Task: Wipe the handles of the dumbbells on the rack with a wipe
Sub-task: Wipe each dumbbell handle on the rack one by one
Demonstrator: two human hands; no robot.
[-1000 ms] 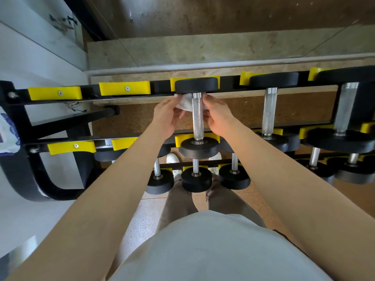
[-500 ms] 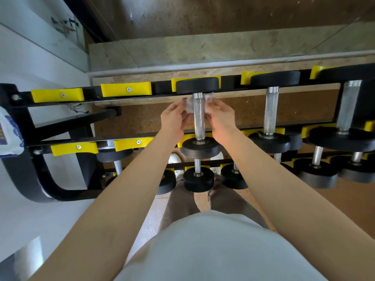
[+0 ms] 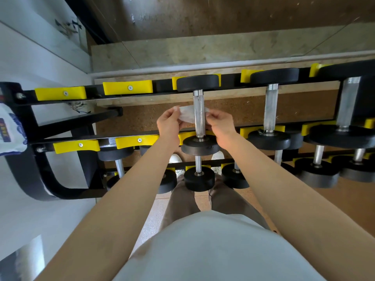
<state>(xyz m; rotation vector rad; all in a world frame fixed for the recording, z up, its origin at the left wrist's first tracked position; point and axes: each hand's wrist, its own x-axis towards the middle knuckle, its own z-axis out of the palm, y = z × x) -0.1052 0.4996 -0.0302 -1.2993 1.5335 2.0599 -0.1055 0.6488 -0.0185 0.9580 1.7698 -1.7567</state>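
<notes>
A black rack (image 3: 60, 136) with yellow cradles carries black dumbbells on its tiers. On the top tier, straight ahead, lies a dumbbell with a knurled steel handle (image 3: 198, 102). A white wipe (image 3: 187, 115) passes behind that handle at mid-length. My left hand (image 3: 169, 124) pinches the wipe's left end, and my right hand (image 3: 220, 123) pinches its right end on the other side of the handle. The wipe's middle is hidden behind the steel bar.
Two larger dumbbells (image 3: 271, 110) (image 3: 347, 110) lie to the right on the top tier, and smaller ones (image 3: 198, 175) sit below. Yellow cradles (image 3: 127, 87) at the left hold nothing. A blue-and-white packet (image 3: 10, 130) hangs at the rack's left end. A wall stands behind.
Both hands have slid the wipe along the handle toward me, from just under the far weight head down to the middle of the bar.
</notes>
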